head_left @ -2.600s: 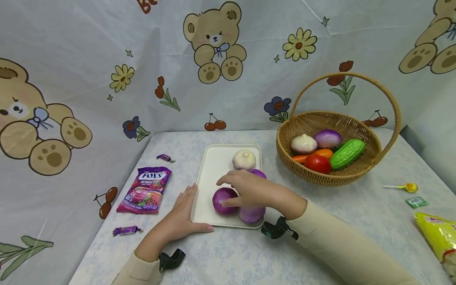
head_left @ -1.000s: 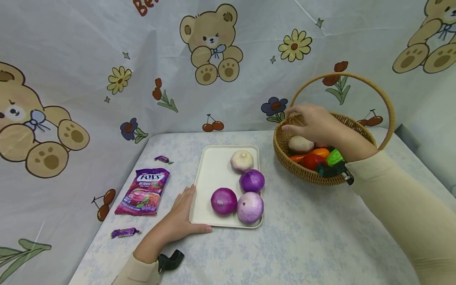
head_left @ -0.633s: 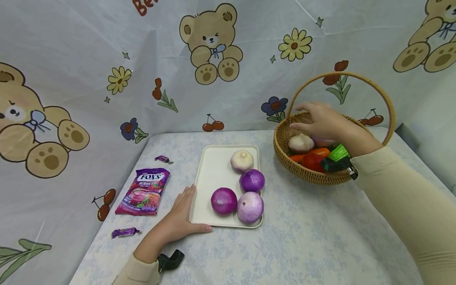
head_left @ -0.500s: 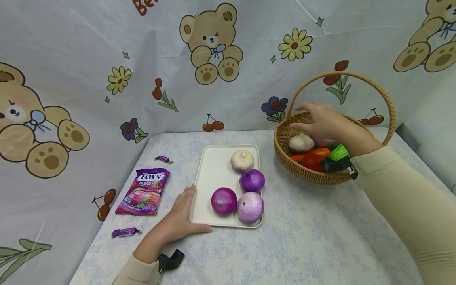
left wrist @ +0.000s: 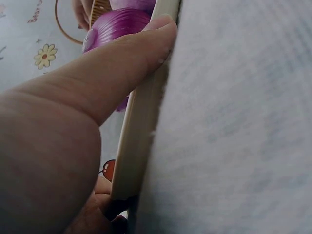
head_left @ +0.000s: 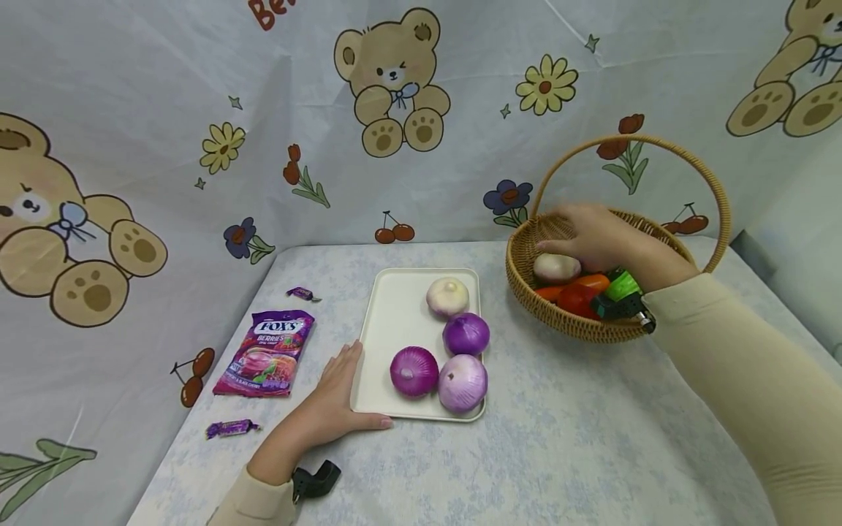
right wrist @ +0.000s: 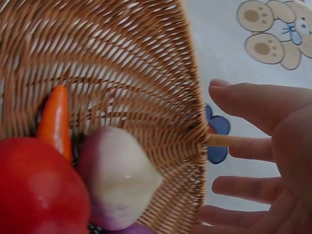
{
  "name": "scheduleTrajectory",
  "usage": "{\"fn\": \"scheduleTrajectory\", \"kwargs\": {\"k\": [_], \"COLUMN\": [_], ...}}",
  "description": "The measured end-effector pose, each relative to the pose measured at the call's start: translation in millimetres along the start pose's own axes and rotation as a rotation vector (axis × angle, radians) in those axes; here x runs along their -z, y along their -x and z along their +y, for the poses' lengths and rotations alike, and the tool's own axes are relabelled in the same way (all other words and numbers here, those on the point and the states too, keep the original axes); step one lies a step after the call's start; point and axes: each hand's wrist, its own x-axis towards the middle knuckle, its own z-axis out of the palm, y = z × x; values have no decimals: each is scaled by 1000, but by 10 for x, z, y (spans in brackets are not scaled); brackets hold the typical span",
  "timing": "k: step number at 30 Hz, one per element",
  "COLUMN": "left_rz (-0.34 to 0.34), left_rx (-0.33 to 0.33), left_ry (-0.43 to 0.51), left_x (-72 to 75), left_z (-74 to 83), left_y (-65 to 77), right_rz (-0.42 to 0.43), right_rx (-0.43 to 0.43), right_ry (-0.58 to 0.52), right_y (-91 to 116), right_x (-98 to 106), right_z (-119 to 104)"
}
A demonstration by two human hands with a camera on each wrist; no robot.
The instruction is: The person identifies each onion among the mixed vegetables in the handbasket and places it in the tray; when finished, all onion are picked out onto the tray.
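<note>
My left hand (head_left: 332, 405) lies at the near left corner of a cream tray (head_left: 395, 314), fingers along its left side and thumb on the front edge. On the tray sit a white bulb (head_left: 447, 296), two dark purple onions (head_left: 414, 372) and a paler purple onion (head_left: 463, 383). Over a wicker basket (head_left: 582, 327), my right hand (head_left: 595, 237) reaches down with nothing in its grasp; its fingers look spread in the right wrist view. Just below it is a white-and-purple bulb (right wrist: 119, 175), beside a tomato (right wrist: 39, 185) and a carrot (right wrist: 57, 122). A purple vegetable is mostly hidden.
The basket's tall handle (head_left: 713, 175) arches over the right hand, and a green vegetable (head_left: 621, 286) shows under the wrist. Left of the tray lie a purple candy bag (head_left: 266, 354) and two wrapped candies (head_left: 232, 429). A printed cloth (head_left: 480, 44) hangs behind.
The right hand left the onions on the tray and moved right and away to the basket. In the last half second it sank slightly lower there. The left hand stayed at the tray.
</note>
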Motion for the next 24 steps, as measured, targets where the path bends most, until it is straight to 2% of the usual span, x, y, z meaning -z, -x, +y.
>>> {"fn": "scheduleTrajectory", "kwargs": {"k": [15,24], "left_rz": [-4,-9], "left_rx": [13,19], "left_ry": [-6,-9], "left_x": [-3,9], "left_z": [-1,-6], "left_y": [5,3], "right_rz": [-122,-119], "right_rx": [26,12], "right_ry": [45,58], "right_y": [-94,-121], "right_x": [-293,-320], "right_z": [182,208]}}
